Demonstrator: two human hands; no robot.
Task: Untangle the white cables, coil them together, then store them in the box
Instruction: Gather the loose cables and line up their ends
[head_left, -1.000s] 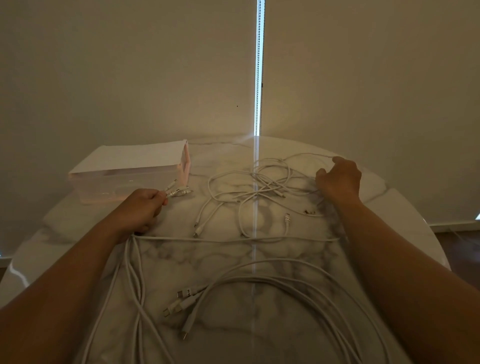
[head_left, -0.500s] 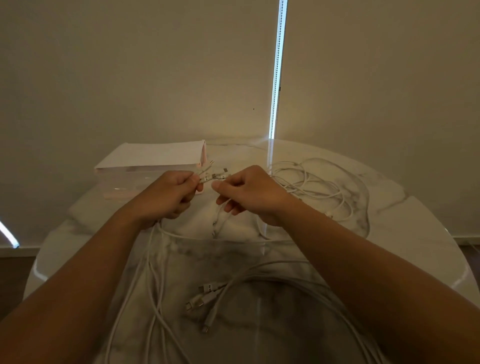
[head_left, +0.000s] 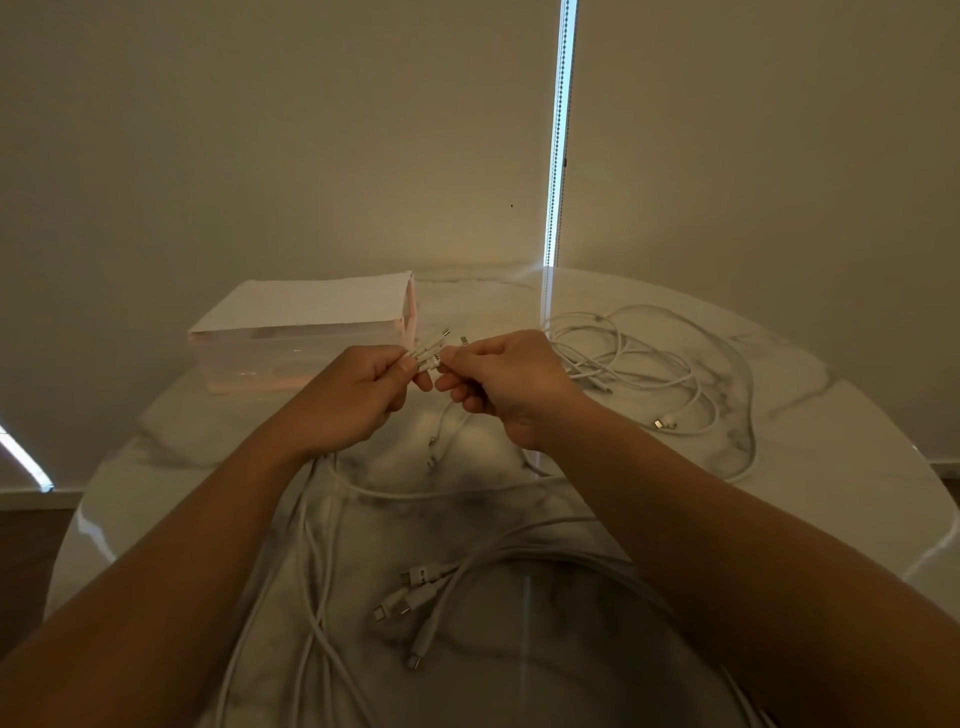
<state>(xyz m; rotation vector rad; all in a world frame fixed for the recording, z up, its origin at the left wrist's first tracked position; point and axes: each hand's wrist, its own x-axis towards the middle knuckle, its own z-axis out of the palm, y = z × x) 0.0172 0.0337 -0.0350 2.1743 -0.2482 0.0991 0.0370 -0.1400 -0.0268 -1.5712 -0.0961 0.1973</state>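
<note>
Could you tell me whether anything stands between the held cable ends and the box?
Nothing visible stands between them: the cable ends, pinched by the left hand and right hand, are just beside the box. However, a flat white cover seems to lie over the box's top and may need lifting first.

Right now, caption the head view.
Left hand, right hand pinch white cable plugs over round marble table, near translucent plastic box.
</note>
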